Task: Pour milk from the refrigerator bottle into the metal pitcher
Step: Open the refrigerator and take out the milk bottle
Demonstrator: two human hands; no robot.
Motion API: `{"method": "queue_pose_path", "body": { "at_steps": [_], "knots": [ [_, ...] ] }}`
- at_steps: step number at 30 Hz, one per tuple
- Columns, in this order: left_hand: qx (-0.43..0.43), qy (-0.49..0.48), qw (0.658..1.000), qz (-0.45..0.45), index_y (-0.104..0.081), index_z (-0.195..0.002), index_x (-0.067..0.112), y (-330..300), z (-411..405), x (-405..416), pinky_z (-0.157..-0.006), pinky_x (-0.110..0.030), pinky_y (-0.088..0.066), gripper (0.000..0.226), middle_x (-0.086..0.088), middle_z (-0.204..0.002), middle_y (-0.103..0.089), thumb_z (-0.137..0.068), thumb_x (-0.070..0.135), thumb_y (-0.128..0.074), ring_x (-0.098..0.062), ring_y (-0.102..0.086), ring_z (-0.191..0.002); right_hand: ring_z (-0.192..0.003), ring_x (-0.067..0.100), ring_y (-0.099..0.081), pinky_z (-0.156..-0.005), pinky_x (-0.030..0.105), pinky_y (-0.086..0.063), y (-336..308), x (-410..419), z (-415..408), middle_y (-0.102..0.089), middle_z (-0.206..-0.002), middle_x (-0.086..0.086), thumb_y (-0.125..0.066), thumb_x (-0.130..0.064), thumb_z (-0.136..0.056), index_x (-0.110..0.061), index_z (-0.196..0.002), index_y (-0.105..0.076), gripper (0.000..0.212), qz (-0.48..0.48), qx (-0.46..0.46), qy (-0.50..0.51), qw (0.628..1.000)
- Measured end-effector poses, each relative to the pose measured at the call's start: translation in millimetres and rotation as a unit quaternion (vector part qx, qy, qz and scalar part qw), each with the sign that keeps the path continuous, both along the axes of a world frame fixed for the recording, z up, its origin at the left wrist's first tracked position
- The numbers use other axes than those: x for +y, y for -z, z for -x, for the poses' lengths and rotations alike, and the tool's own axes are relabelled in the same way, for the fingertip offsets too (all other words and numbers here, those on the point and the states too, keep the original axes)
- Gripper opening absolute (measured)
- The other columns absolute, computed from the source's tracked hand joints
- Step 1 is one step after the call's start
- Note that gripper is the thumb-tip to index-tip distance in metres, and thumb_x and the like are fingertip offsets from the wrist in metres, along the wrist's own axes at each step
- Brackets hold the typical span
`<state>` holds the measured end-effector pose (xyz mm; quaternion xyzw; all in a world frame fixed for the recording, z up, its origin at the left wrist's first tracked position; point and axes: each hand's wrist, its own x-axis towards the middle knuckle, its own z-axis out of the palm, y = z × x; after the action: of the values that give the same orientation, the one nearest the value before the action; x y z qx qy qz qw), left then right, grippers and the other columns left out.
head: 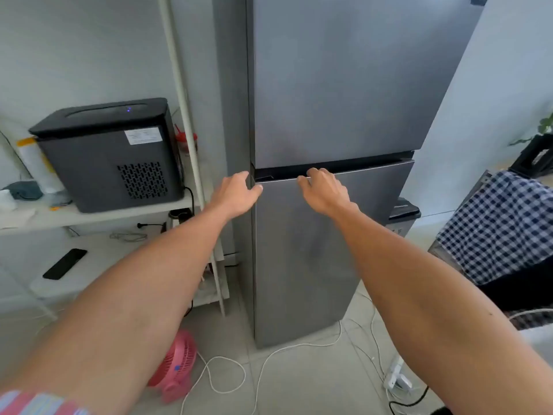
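- Nearest, below both forearms, white cables [227,372] and a pink fan [176,372] lie on the floor, likely snags for the feet.
- The left hand [236,191] touches the left corner of the lower door [302,253], thumb on its face and the other fingers loosely curled, apparently to steady it.
- Just right of it, the right hand [323,187] hooks its fingers into the dark handle slot along the door's top edge, ready to pull.
- The refrigerator [329,85] is closed; bottle and pitcher are out of sight.
- Left of the hands a black appliance [104,157] fills the shelf; a checked cloth [505,223] crowds the right.
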<state>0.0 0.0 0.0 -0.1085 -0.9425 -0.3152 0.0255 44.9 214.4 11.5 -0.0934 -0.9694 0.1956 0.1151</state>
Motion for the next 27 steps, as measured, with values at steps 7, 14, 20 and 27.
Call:
{"method": "queue_pose_path", "body": {
  "at_steps": [7,14,20,27],
  "knots": [
    [-0.037,0.014,0.993,-0.114,-0.043,-0.152,0.009,43,50,11,-0.109,-0.035,-0.038,0.066,-0.013,-0.151,-0.053,-0.099,0.043,-0.063,-0.033,-0.048,-0.14,-0.099,0.037,-0.055,-0.084,0.043,-0.04,23,-12,47,-0.05,-0.122,0.002,-0.025,-0.056,-0.105,-0.019,-0.097,-0.059,0.051,0.111,-0.014,-0.004,0.994],
    [-0.02,0.041,0.968,-0.247,-0.061,-0.129,0.015,75,75,15,-0.091,-0.018,-0.051,0.043,0.004,-0.113,-0.073,-0.093,0.036,-0.075,-0.013,-0.068,-0.103,-0.103,0.019,-0.045,-0.095,0.039,-0.041,47,-15,83,-0.059,-0.108,0.011,-0.026,-0.056,-0.109,-0.022,-0.073,-0.05,0.055,0.239,0.05,0.012,0.97],
    [-0.011,0.082,0.967,-0.241,-0.056,-0.134,0.017,80,83,11,-0.092,-0.016,-0.047,0.049,0.003,-0.126,-0.069,-0.094,0.041,-0.073,-0.012,-0.065,-0.112,-0.109,0.018,-0.044,-0.096,0.046,-0.05,48,-7,91,-0.062,-0.083,0.01,-0.028,-0.062,-0.108,-0.002,-0.085,-0.061,0.072,0.236,0.052,0.011,0.97],
    [0.01,0.099,0.971,-0.216,-0.053,-0.127,0.029,87,57,8,-0.091,-0.034,-0.052,0.057,0.008,-0.119,-0.067,-0.088,0.069,-0.065,-0.013,-0.064,-0.11,-0.091,0.031,-0.059,-0.086,0.051,-0.057,43,-7,79,-0.048,-0.094,0.005,-0.036,-0.068,-0.103,-0.014,-0.069,-0.048,0.065,0.234,0.048,0.052,0.97]
  ]
}}
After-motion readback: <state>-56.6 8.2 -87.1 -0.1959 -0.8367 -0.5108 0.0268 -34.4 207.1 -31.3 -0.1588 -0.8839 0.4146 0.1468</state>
